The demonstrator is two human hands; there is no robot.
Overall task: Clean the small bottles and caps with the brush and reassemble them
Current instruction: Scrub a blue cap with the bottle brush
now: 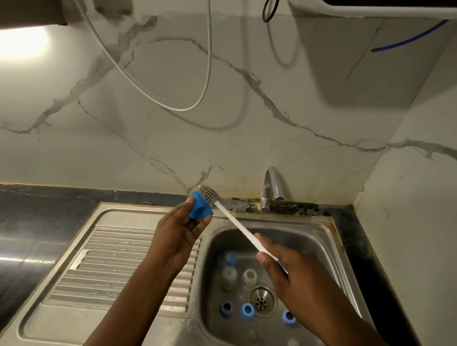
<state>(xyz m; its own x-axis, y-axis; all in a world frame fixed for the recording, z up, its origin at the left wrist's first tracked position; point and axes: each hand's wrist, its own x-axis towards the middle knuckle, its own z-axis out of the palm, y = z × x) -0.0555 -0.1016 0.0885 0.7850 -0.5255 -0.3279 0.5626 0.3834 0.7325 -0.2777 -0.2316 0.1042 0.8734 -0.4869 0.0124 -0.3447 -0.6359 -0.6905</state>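
Caps: four blue for sure. You pinch one blue cap [199, 209] in the fingers of your left hand [181, 229], above the left rim of the sink [323, 236]. Three loose caps lie open side up on the basin floor: left cap [227, 309], middle cap [247, 311], right cap [289, 317], partly behind your right wrist. A blue piece [230, 258] sits at the back of the basin; cap or capped bottle, can't tell.

Bottles: two clear, left bottle [229, 277] and right bottle [249, 277], just behind the drain [261, 300]. Two pale blurs at the basin's near edge are too soft to identify.

Brush [235, 223]: one. Your right hand [287, 273] is closed around the white handle, and the handle's end is hidden in that grip. The grey bristle head is against the held cap's upper edge; can't tell if it's inside.

Tap [272, 189]: one.

Writing: "www.drinkprime." on the appliance [388, 5] top right; the rest is cut off by the frame edge.
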